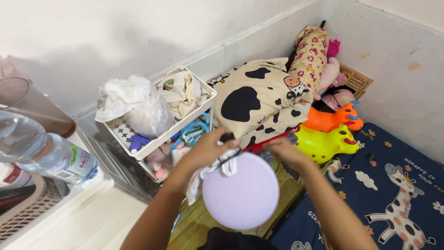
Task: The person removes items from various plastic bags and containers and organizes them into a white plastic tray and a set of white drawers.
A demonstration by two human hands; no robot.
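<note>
Cow-print pillow (pixel 259 99) lies at twelve o'clock behind the round disc (pixel 240 196); storage rack (pixel 157 139) at ten; inflatable toys (pixel 326 139) at two.

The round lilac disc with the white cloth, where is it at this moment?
In the head view, the round lilac disc is low in the centre, held up by the left hand, with the right hand at its upper right, in front of the cow-patterned cushion.

You have two bare hands in view, one round lilac disc (pixel 241 192), two inflatable animal toys, orange (pixel 330 120) and yellow-green (pixel 323 143), one clear plastic water bottle (pixel 44 150), and one cow-patterned cushion (pixel 259 99).
</note>
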